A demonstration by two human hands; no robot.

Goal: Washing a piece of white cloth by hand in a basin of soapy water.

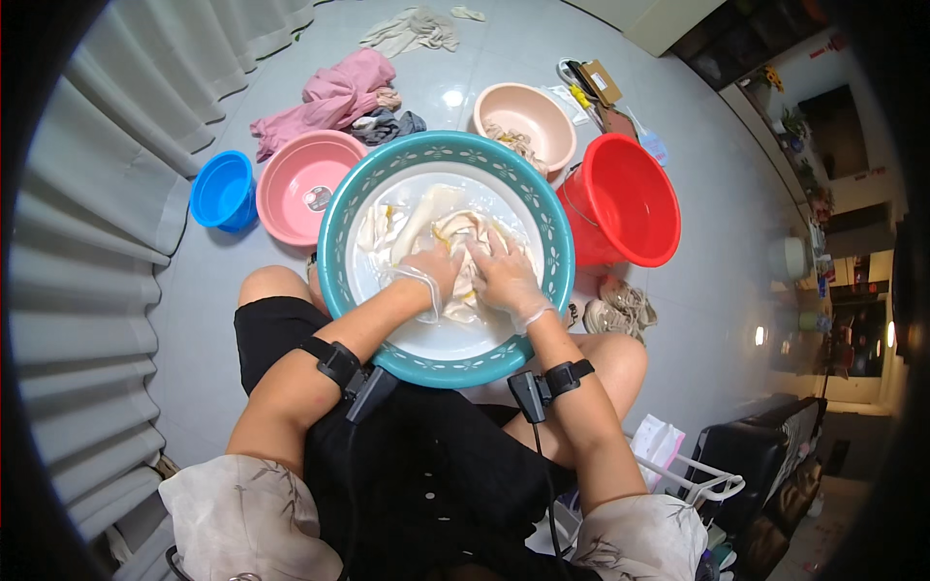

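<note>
A teal-rimmed plastic basin (445, 372) with a white inside stands between my knees, holding shallow water and wet cream cloth (465, 222) with yellow edging. My left hand (434, 270), in a clear plastic glove, grips a bunched part of the cloth near the basin's middle. Close beside it, my right hand (507, 277) wears a similar glove and holds the same bunch, fingers spread over the folds. The thumbs point toward each other; fabric under the palms is hidden. A smaller cream piece (375, 228) lies at the basin's left side.
Beyond the basin are a blue bucket (221, 190), a pink basin (290, 161), a peach basin (534, 109) with cloth inside, and a red bucket (631, 200). Pink clothing (341, 91) lies on the floor. Sneakers (617, 311) sit at right; a grey curtain (87, 276) hangs left.
</note>
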